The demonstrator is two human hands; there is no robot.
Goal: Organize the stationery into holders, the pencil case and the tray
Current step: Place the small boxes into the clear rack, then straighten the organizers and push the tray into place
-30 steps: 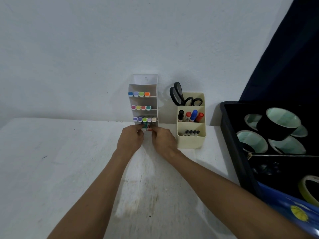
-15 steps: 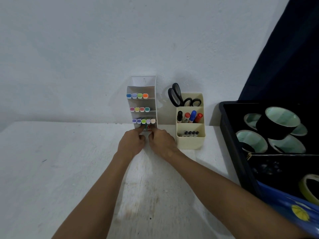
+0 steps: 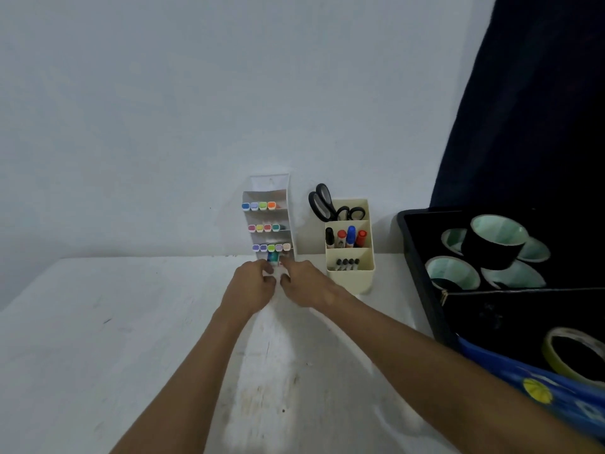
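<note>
Your left hand (image 3: 253,283) and right hand (image 3: 302,283) have drawn closer together over the last second, meeting at the foot of the white tiered holder (image 3: 269,217) at the table's (image 3: 98,339) far edge. Both sets of fingers curl around a small teal-and-white item (image 3: 273,258) at the lowest tier; which hand truly grips it I cannot tell. To me this looks like seating it beneath the three rows of coloured markers (image 3: 271,247). Further right, the cream holder (image 3: 350,257) has scissors (image 3: 322,201) and pens, and the black tray (image 3: 422,273) at the right edge carries tape rolls (image 3: 496,240).
</note>
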